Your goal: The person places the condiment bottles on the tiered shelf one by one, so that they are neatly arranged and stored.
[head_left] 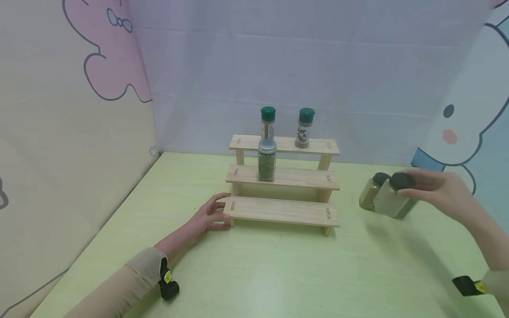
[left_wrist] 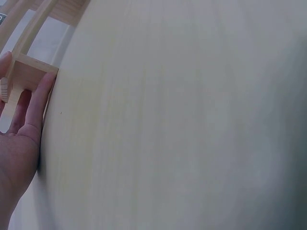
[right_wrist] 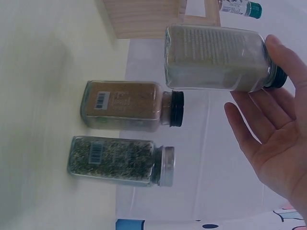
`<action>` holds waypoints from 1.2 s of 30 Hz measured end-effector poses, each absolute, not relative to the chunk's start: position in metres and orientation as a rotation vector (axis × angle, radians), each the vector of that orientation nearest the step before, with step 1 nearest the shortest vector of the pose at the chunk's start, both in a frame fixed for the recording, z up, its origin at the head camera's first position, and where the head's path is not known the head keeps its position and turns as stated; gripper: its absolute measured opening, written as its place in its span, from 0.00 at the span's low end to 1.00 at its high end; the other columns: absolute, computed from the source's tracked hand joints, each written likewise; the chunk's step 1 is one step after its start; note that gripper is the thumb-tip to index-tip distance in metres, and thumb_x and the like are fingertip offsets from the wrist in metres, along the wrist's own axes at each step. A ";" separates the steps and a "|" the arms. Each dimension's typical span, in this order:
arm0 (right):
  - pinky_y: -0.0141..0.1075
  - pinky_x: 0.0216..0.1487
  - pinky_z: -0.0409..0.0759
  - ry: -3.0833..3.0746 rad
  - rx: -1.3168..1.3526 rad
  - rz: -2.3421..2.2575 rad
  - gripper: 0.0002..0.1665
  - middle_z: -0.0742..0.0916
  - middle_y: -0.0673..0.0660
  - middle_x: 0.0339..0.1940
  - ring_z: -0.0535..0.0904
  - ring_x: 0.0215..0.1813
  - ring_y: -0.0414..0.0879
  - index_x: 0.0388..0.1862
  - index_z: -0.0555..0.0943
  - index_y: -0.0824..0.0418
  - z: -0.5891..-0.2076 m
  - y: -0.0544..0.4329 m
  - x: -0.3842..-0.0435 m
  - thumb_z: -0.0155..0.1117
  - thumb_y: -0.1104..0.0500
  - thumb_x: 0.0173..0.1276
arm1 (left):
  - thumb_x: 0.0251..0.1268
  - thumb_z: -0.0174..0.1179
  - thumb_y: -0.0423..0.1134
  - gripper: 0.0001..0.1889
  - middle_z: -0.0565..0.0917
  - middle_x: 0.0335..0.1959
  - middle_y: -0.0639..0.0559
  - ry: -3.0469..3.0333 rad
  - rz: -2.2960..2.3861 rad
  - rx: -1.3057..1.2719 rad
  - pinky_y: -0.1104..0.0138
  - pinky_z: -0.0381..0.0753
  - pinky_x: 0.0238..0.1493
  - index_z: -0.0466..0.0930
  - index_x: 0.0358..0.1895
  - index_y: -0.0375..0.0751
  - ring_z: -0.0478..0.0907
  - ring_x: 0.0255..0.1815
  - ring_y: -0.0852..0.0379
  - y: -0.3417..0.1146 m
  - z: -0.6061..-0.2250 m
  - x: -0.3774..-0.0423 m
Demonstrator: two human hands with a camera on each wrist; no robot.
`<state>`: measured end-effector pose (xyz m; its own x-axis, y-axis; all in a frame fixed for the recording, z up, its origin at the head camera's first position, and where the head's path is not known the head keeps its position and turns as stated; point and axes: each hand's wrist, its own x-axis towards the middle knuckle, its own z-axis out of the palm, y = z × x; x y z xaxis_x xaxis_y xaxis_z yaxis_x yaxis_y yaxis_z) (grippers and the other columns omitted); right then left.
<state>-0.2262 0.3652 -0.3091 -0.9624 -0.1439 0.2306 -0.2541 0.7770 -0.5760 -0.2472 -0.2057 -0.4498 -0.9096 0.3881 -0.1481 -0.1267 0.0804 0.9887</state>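
My left hand (head_left: 212, 214) grips the left end of the lowest step of a three-tier wooden rack (head_left: 284, 210); in the left wrist view its fingers reach against the end panel (left_wrist: 32, 74). At the right, my right hand (head_left: 449, 194) holds a glass jar of pale greyish powder (right_wrist: 216, 57) by its black lid, tilted above the table. Beside it stand a black-lidded jar of brown powder (right_wrist: 127, 103) and a silver-lidded jar of green herbs (right_wrist: 112, 158). The held jar and hand partly hide both in the head view.
On the middle step stands a silver-lidded jar of green herbs (head_left: 267, 163). The top step bears two green-capped spice bottles, one at left (head_left: 268, 121) and one at right (head_left: 304, 128). Cloth (head_left: 254, 66) hangs behind the pale yellow-green table (head_left: 278, 274).
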 end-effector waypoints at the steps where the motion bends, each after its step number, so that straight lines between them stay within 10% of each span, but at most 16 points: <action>1: 0.15 0.33 0.75 -2.796 0.301 0.938 0.36 0.79 0.18 0.37 0.75 0.39 0.13 0.65 0.76 0.64 -0.306 0.363 -0.227 0.75 0.53 0.60 | 0.70 0.60 0.38 0.35 0.61 0.73 0.39 1.993 1.886 0.258 0.53 0.84 0.58 0.54 0.75 0.60 0.73 0.66 0.45 -0.206 -0.450 -0.247; 29: 0.17 0.44 0.76 -2.783 0.395 1.153 0.34 0.86 0.27 0.41 0.81 0.43 0.21 0.64 0.78 0.57 -0.269 0.266 -0.259 0.75 0.49 0.60 | 0.69 0.60 0.37 0.36 0.62 0.73 0.39 1.973 1.903 0.245 0.52 0.84 0.57 0.55 0.75 0.60 0.73 0.66 0.44 -0.204 -0.450 -0.247; 36: 0.34 0.55 0.80 -2.774 0.390 1.167 0.35 0.89 0.42 0.50 0.82 0.43 0.23 0.62 0.80 0.52 -0.267 0.242 -0.270 0.75 0.43 0.57 | 0.68 0.61 0.38 0.36 0.62 0.73 0.39 1.989 1.896 0.239 0.53 0.84 0.57 0.55 0.75 0.60 0.73 0.66 0.45 -0.204 -0.450 -0.248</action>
<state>-0.2703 0.2422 -0.2674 -0.9613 -0.1930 0.1965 -0.2754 0.6721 -0.6873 -0.2478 -0.2043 -0.4504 -0.9129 0.3777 -0.1549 -0.1368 0.0746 0.9878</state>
